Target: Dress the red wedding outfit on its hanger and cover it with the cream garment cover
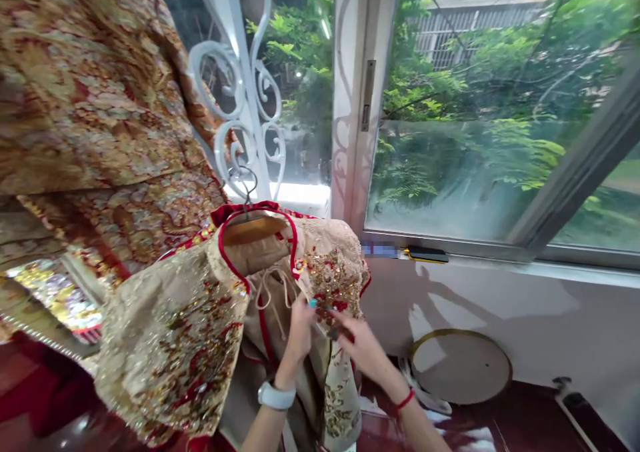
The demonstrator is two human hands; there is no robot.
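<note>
A cream embroidered jacket (170,332) with red piping, beads and sequins hangs on a wire hanger (247,192), its front parted. My left hand (301,332), wearing a white watch, grips the jacket's right-side front edge below the collar. A small teal spot shows at its fingertips. Close beside it, my right hand (363,349), with a red cord on the wrist, has its fingers bent against the beaded panel. Something small and dark shows at those fingers, too unclear to name. Thin cream ties (267,292) dangle inside the neck opening.
Gold-patterned garments (100,92) hang at the left. White scrolled ironwork (255,99) rises behind the hanger. A black and yellow object (427,255) lies on the window ledge. A round hoop-like frame (460,365) leans against the wall at the lower right.
</note>
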